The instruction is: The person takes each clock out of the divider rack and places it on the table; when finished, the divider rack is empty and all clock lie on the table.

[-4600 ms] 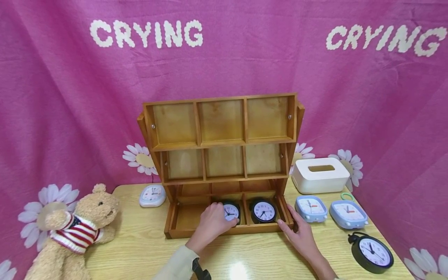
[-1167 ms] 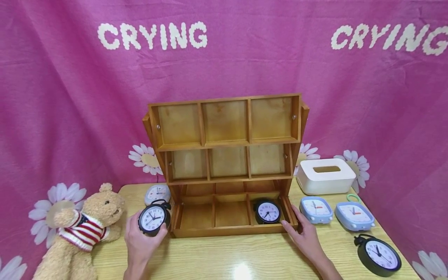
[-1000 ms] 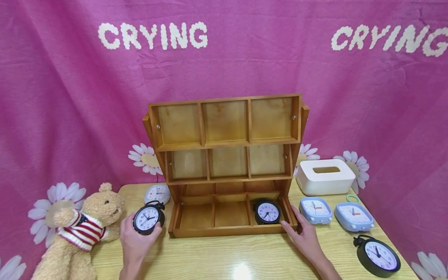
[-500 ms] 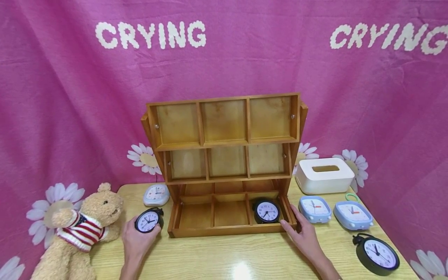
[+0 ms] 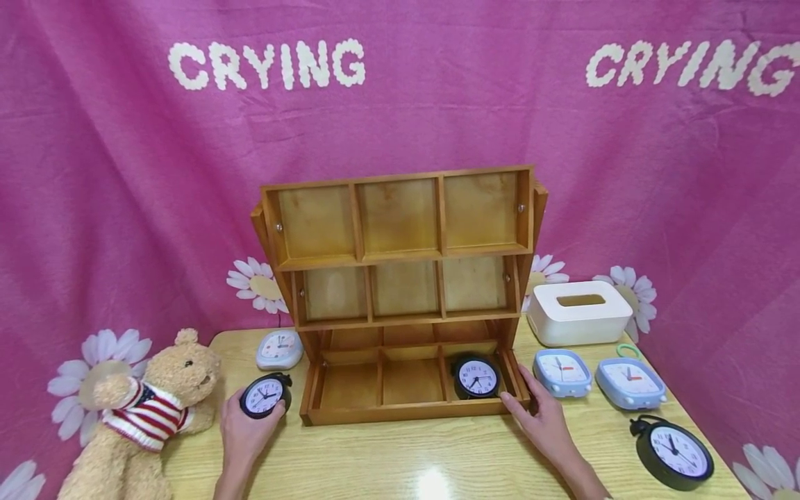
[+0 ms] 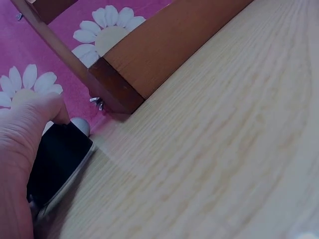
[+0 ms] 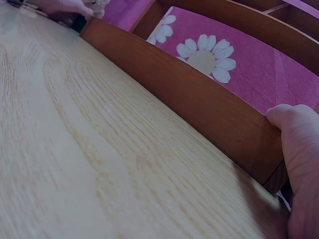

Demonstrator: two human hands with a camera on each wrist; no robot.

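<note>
On the table to the left of the wooden three-tier rack (image 5: 406, 413), my left hand (image 5: 246, 432) holds a black round alarm clock (image 5: 265, 396), fingers on its left and thumb on its right. Its white dial faces up. In the left wrist view the thumb lies over the clock's black side (image 6: 60, 154), low at the tabletop. My right hand (image 5: 545, 419) grips the rack's front right corner, thumb on the front board (image 7: 199, 99) and fingers along the outer side, partly hidden. A second black alarm clock (image 5: 477, 377) sits in the bottom right compartment.
A white clock (image 5: 279, 348) stands behind the left hand, and a teddy bear (image 5: 146, 410) sits at far left. At right are two blue clocks (image 5: 562, 373), another black alarm clock (image 5: 675, 455) and a white tissue box (image 5: 580, 323). A pink curtain (image 5: 437, 104) hangs behind.
My left hand took the black alarm clock out of the bottom middle compartment, carried it left and lowered it to the table. My right hand has stayed at the rack's corner.
</note>
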